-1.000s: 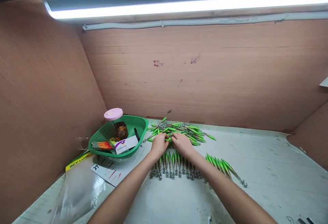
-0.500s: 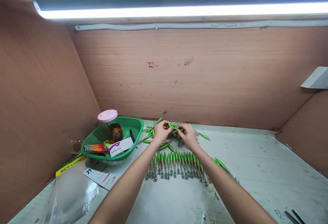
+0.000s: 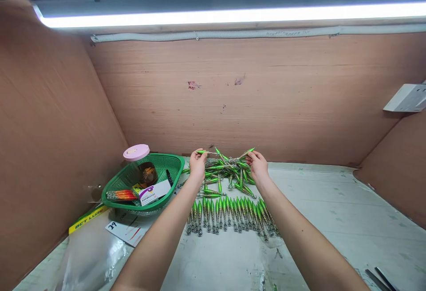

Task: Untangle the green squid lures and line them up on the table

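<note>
My left hand (image 3: 198, 161) is closed in a pinch on a green fishing lure (image 3: 202, 151), at the left of a tangled pile. My right hand (image 3: 257, 163) pinches another green lure (image 3: 250, 150) on the pile's right side. Between the two hands lies the heap of green lures (image 3: 222, 167), with several crossing one another. Closer to me, a row of lures (image 3: 229, 213) lies side by side, green tips pointing away and hooked ends toward me. My right forearm covers the row's right end.
On the left stands a green basket (image 3: 109, 202) with a pink-lidded jar (image 3: 136, 152), orange lures (image 3: 121, 195), a small white box (image 3: 155, 192) and a black pen (image 3: 169, 177). A clear plastic bag (image 3: 89, 246) and a marked card (image 3: 124, 228) lie before it. Tweezers (image 3: 381, 278) rest at lower right.
My hands have moved apart and slightly up from the pile's middle, each with a lure pinched. Lures in the heap have shifted, and the view has turned slightly right.
</note>
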The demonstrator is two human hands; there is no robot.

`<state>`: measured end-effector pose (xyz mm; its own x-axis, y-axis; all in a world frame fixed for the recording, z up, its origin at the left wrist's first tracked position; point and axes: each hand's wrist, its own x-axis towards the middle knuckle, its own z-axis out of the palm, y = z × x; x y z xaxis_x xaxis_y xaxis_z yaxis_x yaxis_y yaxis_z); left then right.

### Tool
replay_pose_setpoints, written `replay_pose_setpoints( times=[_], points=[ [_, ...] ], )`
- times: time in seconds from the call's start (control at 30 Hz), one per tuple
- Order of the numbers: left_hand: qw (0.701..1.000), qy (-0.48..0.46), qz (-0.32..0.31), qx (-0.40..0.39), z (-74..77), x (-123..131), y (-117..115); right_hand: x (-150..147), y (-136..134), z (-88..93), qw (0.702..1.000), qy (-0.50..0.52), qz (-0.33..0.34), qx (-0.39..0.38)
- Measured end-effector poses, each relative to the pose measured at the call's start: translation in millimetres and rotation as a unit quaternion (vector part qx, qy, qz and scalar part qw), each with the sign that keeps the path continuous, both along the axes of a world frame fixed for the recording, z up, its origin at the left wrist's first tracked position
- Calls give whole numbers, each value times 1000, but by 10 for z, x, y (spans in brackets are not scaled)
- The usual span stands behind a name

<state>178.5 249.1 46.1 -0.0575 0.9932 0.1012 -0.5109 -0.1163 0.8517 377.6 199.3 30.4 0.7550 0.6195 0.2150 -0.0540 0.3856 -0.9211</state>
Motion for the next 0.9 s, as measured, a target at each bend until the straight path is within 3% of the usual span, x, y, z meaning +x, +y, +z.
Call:
replay_pose_setpoints(
  times=[0.2,0.4,0.73,0.9],
  points=[
    [995,-98,-23,-26,131,24,-96,217,-23,239,994,90,-32,47],
    [989,-131,-54,-42,322,52,-206,273,-191,553,995,70,-12,65],
    [983,-129,-130,-24,647,-382,-990,122,-1262,1067,986,-66,73,133],
    [981,-127,-137,-56,708,-314,-1205,107,-1584,1221,985,-88,66,130]
  ],
)
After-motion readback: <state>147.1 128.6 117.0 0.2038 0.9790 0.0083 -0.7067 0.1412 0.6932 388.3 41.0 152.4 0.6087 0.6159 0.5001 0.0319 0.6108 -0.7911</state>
